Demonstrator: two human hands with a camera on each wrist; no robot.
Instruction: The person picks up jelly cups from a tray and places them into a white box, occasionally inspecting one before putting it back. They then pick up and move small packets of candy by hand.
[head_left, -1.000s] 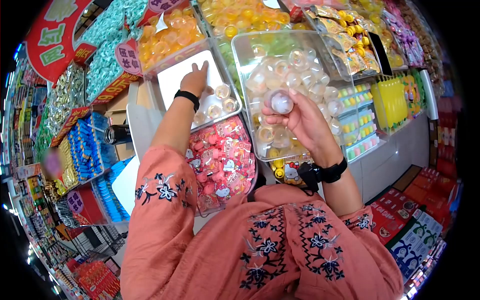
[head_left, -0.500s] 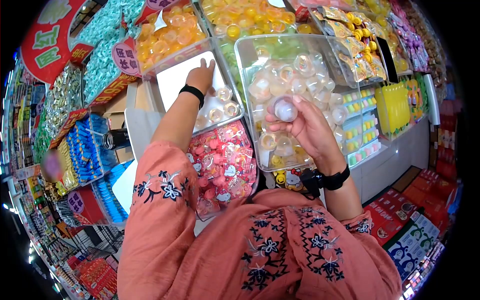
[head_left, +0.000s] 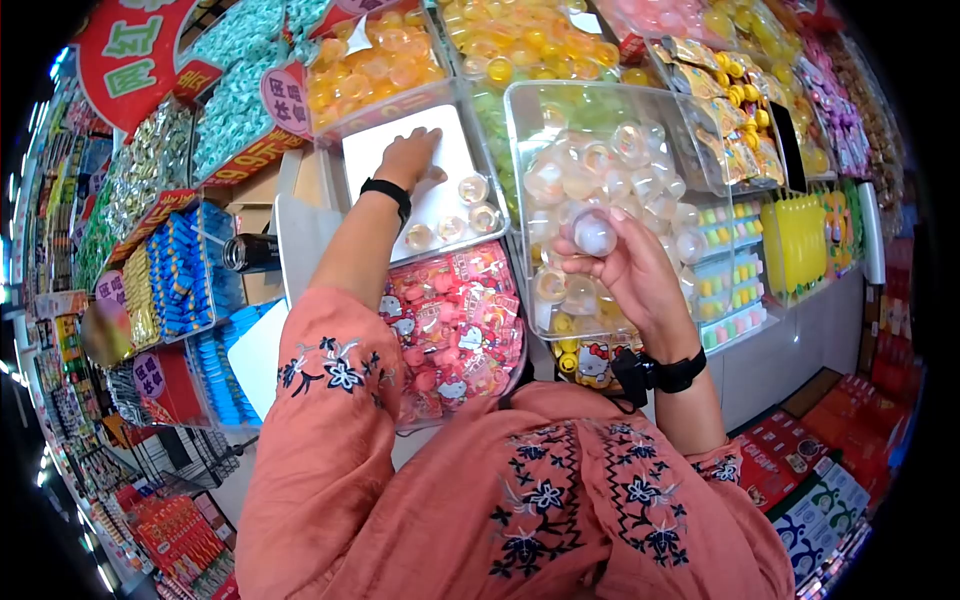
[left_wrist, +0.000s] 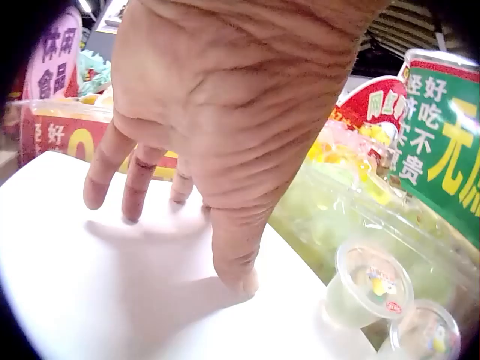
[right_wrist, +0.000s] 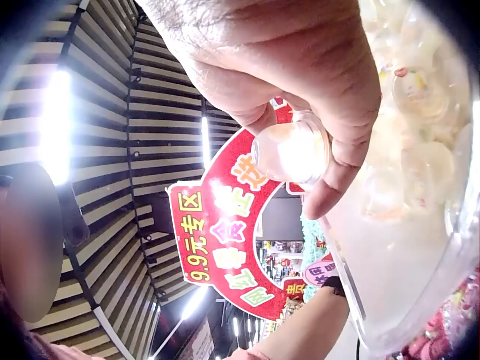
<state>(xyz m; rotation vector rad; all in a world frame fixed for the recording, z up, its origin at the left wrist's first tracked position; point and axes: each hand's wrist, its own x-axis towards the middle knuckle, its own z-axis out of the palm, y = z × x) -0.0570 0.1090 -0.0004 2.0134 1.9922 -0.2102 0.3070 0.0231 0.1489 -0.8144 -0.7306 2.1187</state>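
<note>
A brightly lit shop surrounds me, crowded with open bins of colourful wrapped goods and a large red sign with Chinese characters (head_left: 130,50).

A small, clear, rounded plastic cup (head_left: 595,234) sits between the thumb and fingers of my right hand (head_left: 648,285), which is clamped on it. My fingers curl around its side, and the cup is held above a bin of similar cups. It looks translucent, with a pale, whitish-lilac body and a clear lip; from the right wrist, bright light glares across it.

Below it, the large clear plastic bin (head_left: 513,140) holds many pale, see-through cups (head_left: 630,145) with small printed lids.

To the left of that bin, my left hand (head_left: 408,158) is apart, holding nothing, with fingers spread and fingertips touching a flat, smooth white panel (head_left: 370,165). Four pale round cups (head_left: 472,189) are grouped near the panel's lower right corner, just beside this hand.

Nearer my body lie shiny pink and red packets with white cartoon cats (head_left: 455,340). Beyond the panel is a bin of orange cups (head_left: 370,65). Black bands circle both my wrists, and I wear a salmon-pink top with dark floral embroidery (head_left: 545,495).
</note>
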